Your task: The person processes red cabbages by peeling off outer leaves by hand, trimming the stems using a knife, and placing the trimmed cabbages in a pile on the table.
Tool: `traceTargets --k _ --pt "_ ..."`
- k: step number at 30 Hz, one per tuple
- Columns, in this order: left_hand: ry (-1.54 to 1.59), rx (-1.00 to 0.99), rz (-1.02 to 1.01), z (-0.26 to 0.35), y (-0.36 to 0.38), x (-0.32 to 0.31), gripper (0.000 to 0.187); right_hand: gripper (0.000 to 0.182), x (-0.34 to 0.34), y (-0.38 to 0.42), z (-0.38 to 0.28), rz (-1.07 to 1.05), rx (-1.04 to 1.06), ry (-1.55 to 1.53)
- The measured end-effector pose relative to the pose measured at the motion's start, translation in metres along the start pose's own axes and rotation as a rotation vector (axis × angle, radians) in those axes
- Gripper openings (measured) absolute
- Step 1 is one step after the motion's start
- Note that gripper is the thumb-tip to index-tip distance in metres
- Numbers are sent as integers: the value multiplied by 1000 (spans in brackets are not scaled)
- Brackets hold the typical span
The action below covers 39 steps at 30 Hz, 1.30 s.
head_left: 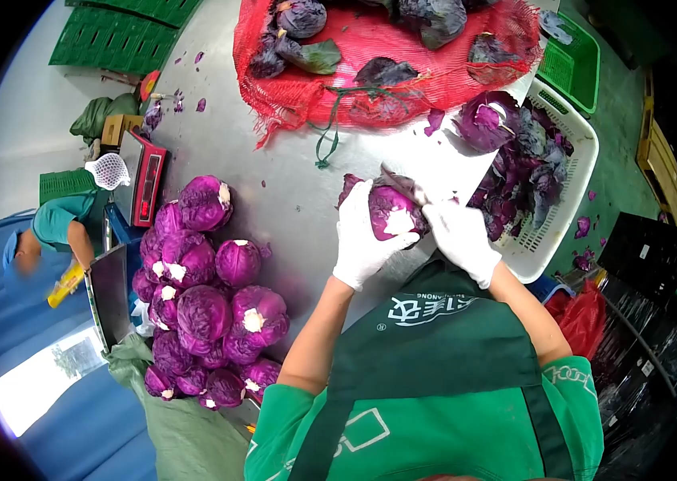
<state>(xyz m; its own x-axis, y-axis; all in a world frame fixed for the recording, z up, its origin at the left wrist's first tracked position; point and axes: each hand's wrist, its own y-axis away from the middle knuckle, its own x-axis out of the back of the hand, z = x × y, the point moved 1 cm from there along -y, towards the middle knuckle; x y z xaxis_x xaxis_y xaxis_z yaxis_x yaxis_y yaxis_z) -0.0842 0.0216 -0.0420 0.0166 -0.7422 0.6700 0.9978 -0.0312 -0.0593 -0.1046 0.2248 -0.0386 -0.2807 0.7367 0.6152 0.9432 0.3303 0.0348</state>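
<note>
In the head view a red cabbage [390,215], its pale cut stem facing me, is held over the metal table by my white-gloved left hand [361,236]. The fingers and thumb curve around its left side. My gloved right hand [462,240] is closed on a knife [404,184], whose blade lies across the top of the cabbage; the handle is hidden in the glove. Just beyond, another red cabbage [487,120] with a cut stem rests at the table edge. To the left sits a pile of trimmed red cabbages [204,314].
A red mesh sack [298,103] with dark-leaved cabbages lies at the far side of the metal table [294,172]. Right of the table, a white basket [587,172] holds loose leaves. A red scale [149,188] stands left. Another person [62,224] bends beyond it.
</note>
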Motion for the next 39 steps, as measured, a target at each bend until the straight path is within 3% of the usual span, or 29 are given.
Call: traceTargets --k 1,3,5,6,7,9,11,13,15,17,19,21,26,27,29,31,33,35,38,39 --pt "24 3 -63 -4 -1 -1 109 36 -1 -7 9 87 -2 -44" --pt "20 -6 10 0 6 0 109 36 8 -26 22 86 -232 -92" --pt "43 6 20 -5 12 -2 110 39 1 -47 68 217 -108 -10" --pt "65 19 34 -6 15 -2 112 45 1 -57 93 -91 -335 1" --pt "64 18 35 -4 17 -2 112 45 -2 -54 88 -91 -334 0" --pt "373 198 108 0 19 -3 115 48 -10 -44 61 322 3 -114" --pt "103 134 44 4 28 3 113 45 -16 -21 31 190 -64 -40" --pt "81 167 -74 12 29 10 106 43 -13 -4 -9 65 -137 -62" --pt "80 172 -82 13 27 9 105 43 -18 2 6 43 -122 -107" --pt "-207 -35 34 13 23 7 105 43 -14 2 9 34 -93 -156" --pt "-34 10 -16 19 16 5 107 45 -4 13 -3 -108 -176 -143" --pt "256 251 -15 29 10 5 103 45 -4 19 -10 -41 -62 -57" --pt "251 188 15 20 12 0 96 23 -15 4 24 206 -13 122" --pt "245 184 13 16 14 -2 96 21 -24 -3 56 238 43 213" --pt "294 182 32 9 16 -4 97 26 -23 -18 107 202 -150 196" --pt "296 186 27 3 15 -5 98 36 7 -20 70 321 -129 18" --pt "307 195 13 1 13 -2 99 44 21 -17 27 88 -241 -104" --pt "25 14 -46 7 4 5 100 47 4 -14 21 334 299 75" --pt "6 -68 -124 3 -5 5 100 46 15 -23 -14 57 112 73" --pt "21 -132 -179 1 -8 6 101 46 16 -30 -12 60 110 71"
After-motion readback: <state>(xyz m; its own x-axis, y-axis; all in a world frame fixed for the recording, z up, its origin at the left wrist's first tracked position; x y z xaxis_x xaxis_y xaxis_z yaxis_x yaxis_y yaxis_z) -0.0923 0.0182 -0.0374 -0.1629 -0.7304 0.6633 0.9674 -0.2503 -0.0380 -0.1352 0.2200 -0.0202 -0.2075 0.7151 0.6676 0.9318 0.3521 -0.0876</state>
